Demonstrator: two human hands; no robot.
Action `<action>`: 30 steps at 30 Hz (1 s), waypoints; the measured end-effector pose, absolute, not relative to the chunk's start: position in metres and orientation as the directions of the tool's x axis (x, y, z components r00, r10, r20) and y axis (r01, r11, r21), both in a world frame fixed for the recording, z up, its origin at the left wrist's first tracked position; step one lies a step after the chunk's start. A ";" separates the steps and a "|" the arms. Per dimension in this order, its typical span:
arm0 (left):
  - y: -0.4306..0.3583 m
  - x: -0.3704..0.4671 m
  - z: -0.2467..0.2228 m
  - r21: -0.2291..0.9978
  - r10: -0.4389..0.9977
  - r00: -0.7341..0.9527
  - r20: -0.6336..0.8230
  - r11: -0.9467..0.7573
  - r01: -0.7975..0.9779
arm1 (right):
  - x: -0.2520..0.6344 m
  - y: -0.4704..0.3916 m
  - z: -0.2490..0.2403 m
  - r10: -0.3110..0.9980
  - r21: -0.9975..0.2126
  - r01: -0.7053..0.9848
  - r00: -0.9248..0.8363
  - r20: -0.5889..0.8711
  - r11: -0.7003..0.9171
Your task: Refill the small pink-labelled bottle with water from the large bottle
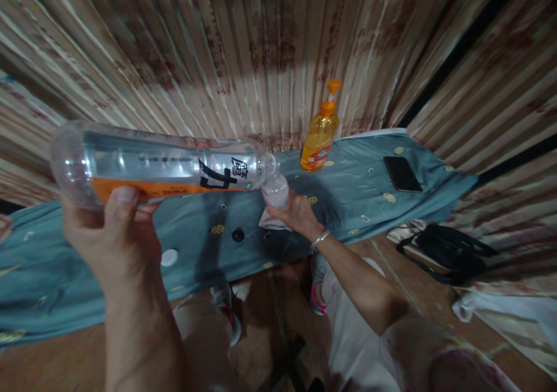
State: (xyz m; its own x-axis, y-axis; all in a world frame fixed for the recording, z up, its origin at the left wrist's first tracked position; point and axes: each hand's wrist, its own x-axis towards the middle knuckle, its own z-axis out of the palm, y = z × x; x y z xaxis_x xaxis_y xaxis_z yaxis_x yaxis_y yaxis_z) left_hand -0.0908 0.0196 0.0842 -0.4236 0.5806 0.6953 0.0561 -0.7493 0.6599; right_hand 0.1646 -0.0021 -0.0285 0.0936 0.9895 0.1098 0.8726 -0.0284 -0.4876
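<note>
My left hand (117, 235) is wrapped round the base end of a large clear bottle (174, 163) with a silver and orange label. The bottle lies sideways in the air, its mouth pointing right and meeting the mouth of a small clear bottle (275, 190). Around that small bottle my right hand (298, 212) is closed, with a bracelet on the wrist. A pale cloth or paper (272, 221) shows below the small bottle. Whether liquid passes between the two mouths is too unclear to tell.
On the teal cloth-covered table (343, 206) stand an orange pump bottle (319, 140) and, lying flat, a black phone (402, 174), a white cap (169, 257) and a dark cap (238, 235). A black bag (452, 250) is at the right. Pleated curtains (261, 50) hang behind.
</note>
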 end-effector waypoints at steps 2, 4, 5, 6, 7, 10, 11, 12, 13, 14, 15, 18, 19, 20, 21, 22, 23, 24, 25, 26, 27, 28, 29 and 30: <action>0.023 -0.094 0.080 0.638 0.563 -0.425 0.708 -0.769 0.045 | 0.164 -0.002 -0.029 0.989 -0.485 0.874 0.094 0.113 -0.027; 0.027 -0.099 0.075 0.610 0.547 -0.415 0.727 -0.792 0.024 | 0.165 -0.002 -0.029 0.989 -0.482 0.876 0.092 0.114 -0.026; 0.029 -0.102 0.072 0.601 0.544 -0.402 0.736 -0.799 0.019 | 0.165 -0.002 -0.029 0.990 -0.480 0.877 0.091 0.112 -0.026; 0.030 -0.105 0.069 0.610 0.560 -0.382 0.735 -0.792 0.013 | 0.165 -0.002 -0.029 0.990 -0.478 0.878 0.089 0.109 -0.027; 0.031 -0.107 0.067 0.592 0.544 -0.381 0.747 -0.806 0.012 | 0.165 -0.002 -0.029 0.990 -0.476 0.879 0.090 0.106 -0.029; 0.032 -0.110 0.065 0.599 0.538 -0.392 0.746 -0.800 0.041 | 0.165 -0.002 -0.030 0.990 -0.474 0.880 0.092 0.103 -0.033; 0.032 -0.109 0.065 0.610 0.545 -0.397 0.738 -0.791 0.049 | 0.165 -0.002 -0.029 0.990 -0.474 0.880 0.092 0.104 -0.032; 0.032 -0.109 0.065 0.619 0.550 -0.403 0.731 -0.784 0.052 | 0.165 -0.002 -0.029 0.990 -0.475 0.879 0.092 0.104 -0.032; 0.031 -0.108 0.066 0.622 0.553 -0.405 0.728 -0.782 0.051 | 0.165 -0.002 -0.029 0.990 -0.477 0.878 0.094 0.102 -0.035; 0.030 -0.107 0.067 0.620 0.551 -0.405 0.729 -0.783 0.049 | 0.165 -0.002 -0.028 0.991 -0.479 0.877 0.096 0.097 -0.038; 0.030 -0.106 0.068 0.618 0.551 -0.402 0.731 -0.785 0.046 | 0.164 -0.002 -0.027 0.991 -0.483 0.875 0.099 0.089 -0.044; 0.027 -0.103 0.071 0.609 0.548 -0.388 0.741 -0.792 0.046 | 0.164 -0.003 -0.025 0.992 -0.495 0.868 0.097 0.076 -0.047; 0.025 -0.102 0.072 0.608 0.552 -0.378 0.744 -0.793 0.040 | 0.164 -0.003 -0.024 0.993 -0.498 0.866 0.092 0.076 -0.042; 0.024 -0.101 0.074 0.609 0.558 -0.367 0.745 -0.793 0.031 | 0.164 -0.003 -0.023 0.993 -0.502 0.864 0.088 0.076 -0.038; 0.022 -0.100 0.076 0.610 0.565 -0.356 0.744 -0.793 0.016 | 0.165 -0.003 -0.022 0.993 -0.506 0.862 0.086 0.074 -0.037; 0.020 -0.098 0.078 0.612 0.574 -0.349 0.741 -0.791 -0.001 | 0.165 -0.003 -0.022 0.994 -0.512 0.858 0.083 0.071 -0.035; 0.019 -0.097 0.080 0.616 0.584 -0.344 0.735 -0.787 -0.021 | 0.165 -0.003 -0.022 0.995 -0.518 0.855 0.079 0.068 -0.033; 0.018 -0.096 0.082 0.621 0.595 -0.341 0.728 -0.783 -0.041 | 0.166 -0.003 -0.022 0.995 -0.523 0.852 0.077 0.066 -0.031; 0.017 -0.095 0.083 0.626 0.605 -0.340 0.720 -0.778 -0.059 | 0.166 -0.003 -0.022 0.995 -0.525 0.850 0.077 0.065 -0.031; 0.017 -0.095 0.085 0.631 0.613 -0.340 0.713 -0.773 -0.070 | 0.166 -0.003 -0.023 0.995 -0.526 0.850 0.077 0.066 -0.030; 0.017 -0.094 0.086 0.638 0.621 -0.341 0.705 -0.766 -0.076 | 0.166 -0.002 -0.024 0.994 -0.524 0.851 0.079 0.069 -0.032; 0.017 -0.094 0.086 0.644 0.626 -0.344 0.700 -0.761 -0.077 | 0.165 -0.002 -0.025 0.994 -0.520 0.854 0.086 0.071 -0.036; 0.017 -0.094 0.087 0.646 0.627 -0.346 0.698 -0.760 -0.073 | 0.165 -0.001 -0.026 0.993 -0.515 0.856 0.093 0.074 -0.041; 0.017 -0.094 0.087 0.647 0.626 -0.347 0.699 -0.759 -0.066 | 0.165 -0.001 -0.027 0.992 -0.511 0.858 0.096 0.078 -0.043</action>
